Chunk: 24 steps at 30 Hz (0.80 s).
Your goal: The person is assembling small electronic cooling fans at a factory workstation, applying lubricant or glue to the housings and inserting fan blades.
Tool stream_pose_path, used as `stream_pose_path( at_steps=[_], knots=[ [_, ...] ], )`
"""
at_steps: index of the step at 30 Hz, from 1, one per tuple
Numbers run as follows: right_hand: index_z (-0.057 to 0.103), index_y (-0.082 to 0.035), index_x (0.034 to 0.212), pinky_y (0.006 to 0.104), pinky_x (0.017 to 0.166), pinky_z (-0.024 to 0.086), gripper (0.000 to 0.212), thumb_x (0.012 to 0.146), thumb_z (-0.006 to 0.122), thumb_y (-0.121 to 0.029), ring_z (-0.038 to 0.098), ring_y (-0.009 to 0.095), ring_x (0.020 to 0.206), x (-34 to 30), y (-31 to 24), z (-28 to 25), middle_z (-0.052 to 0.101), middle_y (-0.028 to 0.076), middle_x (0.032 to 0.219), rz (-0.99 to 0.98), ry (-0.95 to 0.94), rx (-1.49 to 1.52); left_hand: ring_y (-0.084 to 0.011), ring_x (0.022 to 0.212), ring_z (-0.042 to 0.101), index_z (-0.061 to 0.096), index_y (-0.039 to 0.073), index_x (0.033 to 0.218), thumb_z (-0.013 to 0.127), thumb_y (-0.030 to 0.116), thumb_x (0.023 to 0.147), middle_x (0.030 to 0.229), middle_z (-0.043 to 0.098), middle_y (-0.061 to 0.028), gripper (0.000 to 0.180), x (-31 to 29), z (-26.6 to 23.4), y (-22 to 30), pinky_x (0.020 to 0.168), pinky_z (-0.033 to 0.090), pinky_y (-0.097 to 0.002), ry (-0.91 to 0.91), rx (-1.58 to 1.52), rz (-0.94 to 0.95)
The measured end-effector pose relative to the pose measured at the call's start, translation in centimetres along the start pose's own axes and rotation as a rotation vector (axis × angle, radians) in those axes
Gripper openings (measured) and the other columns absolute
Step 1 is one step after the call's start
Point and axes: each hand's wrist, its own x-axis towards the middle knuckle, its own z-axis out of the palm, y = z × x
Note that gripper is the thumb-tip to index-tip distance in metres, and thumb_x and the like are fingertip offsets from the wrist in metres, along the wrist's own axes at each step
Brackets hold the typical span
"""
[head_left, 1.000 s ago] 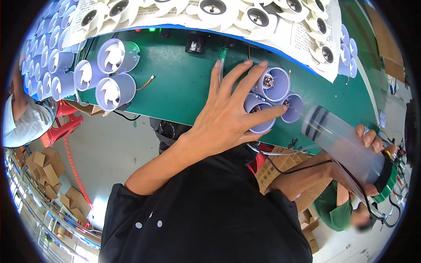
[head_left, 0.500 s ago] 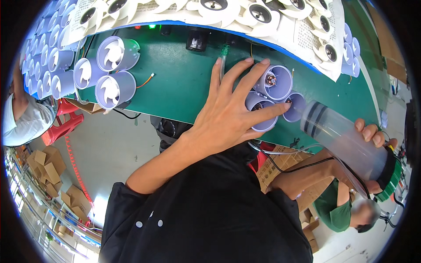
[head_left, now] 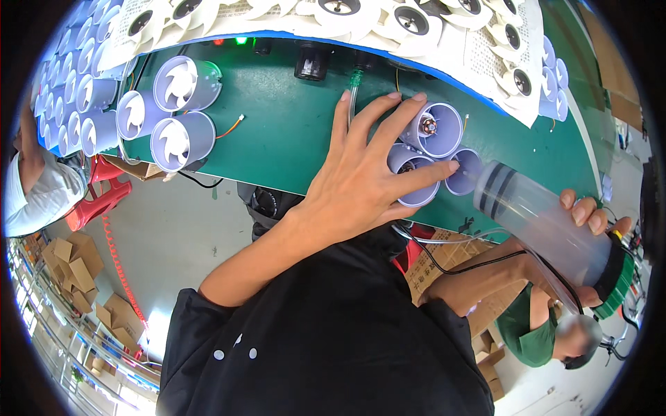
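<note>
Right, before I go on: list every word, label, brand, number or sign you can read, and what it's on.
Printed sheet under the white fan blades: dense print, too small to read.
Cardboard box below the green table: large dark characters, partly covered; I won't copy the wording.
Clear tube: dark bands, no lettering I can make out.
Purple cups: none I can make out.

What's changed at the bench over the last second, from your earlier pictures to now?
Only a little: the right hand has brought the large translucent syringe slightly left, its front end now nearer the rightmost purple cup beside the left hand. Nothing was newly taken hold of or let go. The left hand stays spread at its three cups; the cups with white fans stayed put.
</note>
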Motion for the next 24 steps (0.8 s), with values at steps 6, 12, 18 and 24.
stream_pose_path(
  at_steps=[6, 12, 18, 24],
  knots=[
    [0.027, 0.002, 0.143, 0.0459, 0.081, 0.034, 0.115, 0.068, 0.064, -0.077, 0.043, 0.026, 0.093, -0.6, 0.1, -0.1, 0.046, 0.012, 0.109, -0.039, 0.056, 0.023, -0.0381, 0.128, 0.039, 0.067, 0.039, 0.114, 0.083, 0.026, 0.06, 0.145, 0.038, -0.0156, 0.058, -0.1, 0.0, 0.2, 0.102, 0.026, -0.0664, 0.008, -0.008, 0.007],
    [0.028, 0.005, 0.14, 0.0465, 0.082, 0.034, 0.103, 0.075, 0.064, -0.068, 0.043, 0.027, 0.094, -1.1, -3.4, -1.1, 0.046, 0.014, 0.11, -0.127, 0.125, -0.095, -0.0398, 0.13, 0.034, 0.066, 0.04, 0.115, 0.085, 0.025, 0.058, 0.146, 0.035, -0.0165, 0.062, -0.2, 0.1, -0.2, 0.102, 0.025, -0.0665, 0.022, -0.003, 0.009],
    [0.051, 0.005, 0.12, 0.0459, 0.089, 0.043, 0.064, 0.076, 0.071, -0.037, 0.055, 0.029, 0.092, -1.5, -8.5, -4.2, 0.057, 0.016, 0.103, 0.05, 0.416, -0.688, -0.0401, 0.129, 0.031, 0.057, 0.022, 0.117, 0.087, 0.037, 0.057, 0.141, 0.037, -0.0143, 0.069, -1.8, -0.7, -0.4, 0.103, 0.017, -0.0683, 0.161, -0.068, -0.042],
    [0.053, 0.002, 0.118, 0.0399, 0.075, 0.05, 0.061, 0.07, 0.08, -0.026, 0.066, 0.033, 0.083, -1.4, 0.9, -2.1, 0.067, 0.021, 0.092, 0.786, 0.062, -1.573, -0.0376, 0.125, 0.034, 0.055, 0.015, 0.116, 0.085, 0.035, 0.058, 0.128, 0.044, -0.0108, 0.069, -2.1, -0.9, -0.4, 0.101, 0.019, -0.0693, 0.036, 0.091, -0.078]
  ],
)
